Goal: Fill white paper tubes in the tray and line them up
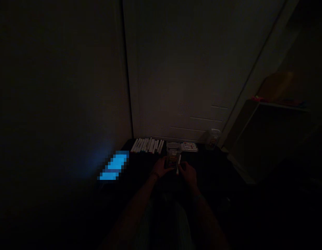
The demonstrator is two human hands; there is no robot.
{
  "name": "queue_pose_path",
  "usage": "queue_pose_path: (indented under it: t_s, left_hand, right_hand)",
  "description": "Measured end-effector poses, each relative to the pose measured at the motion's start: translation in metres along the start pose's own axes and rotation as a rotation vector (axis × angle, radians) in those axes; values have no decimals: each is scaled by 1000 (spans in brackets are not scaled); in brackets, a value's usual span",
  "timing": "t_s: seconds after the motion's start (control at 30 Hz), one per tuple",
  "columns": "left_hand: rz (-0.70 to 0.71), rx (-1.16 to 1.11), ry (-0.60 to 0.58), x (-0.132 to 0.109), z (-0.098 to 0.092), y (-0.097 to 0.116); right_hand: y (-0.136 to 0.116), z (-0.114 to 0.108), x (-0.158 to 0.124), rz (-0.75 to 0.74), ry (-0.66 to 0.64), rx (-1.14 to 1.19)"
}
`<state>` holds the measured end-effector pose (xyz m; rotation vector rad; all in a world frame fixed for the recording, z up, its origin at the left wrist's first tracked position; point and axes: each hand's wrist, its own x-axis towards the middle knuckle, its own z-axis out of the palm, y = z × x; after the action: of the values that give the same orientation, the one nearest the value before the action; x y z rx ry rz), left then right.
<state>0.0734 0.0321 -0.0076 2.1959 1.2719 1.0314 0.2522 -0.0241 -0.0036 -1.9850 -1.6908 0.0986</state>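
The picture is very dark. My left hand [161, 168] is closed round the lower left side of a clear plastic case [173, 156] with a printed label. Against the right side of that case, my right hand [188, 172] pinches a white marker [179, 164], held nearly upright. Whether the marker touches the case cannot be made out. Beyond my left hand lies a row of several white markers [146, 146], side by side. A flat set of thin white sticks or markers [189, 147] lies behind and right of the case.
A second clear case [214, 139] stands at the back right of the dark tabletop [210, 161]. A glowing blue, blurred-out screen [114, 167] is on the left. A pale panel [176, 76] rises behind. A shelf unit [254, 132] with coloured items on top stands right.
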Motion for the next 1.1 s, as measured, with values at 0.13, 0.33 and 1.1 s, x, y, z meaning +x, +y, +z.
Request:
queue_pose_path:
  t_s: [0.13, 0.33, 1.1]
  left_hand:
    - [-10, -2, -5, 0, -1, 1]
    - [13, 9, 15, -1, -1, 1]
    - [-19, 5, -27, -1, -2, 4]
  right_hand:
    - [2, 3, 1, 0, 0, 13]
    - [2, 4, 1, -8, 12, 25]
    - [-5, -8, -2, 37, -56, -20]
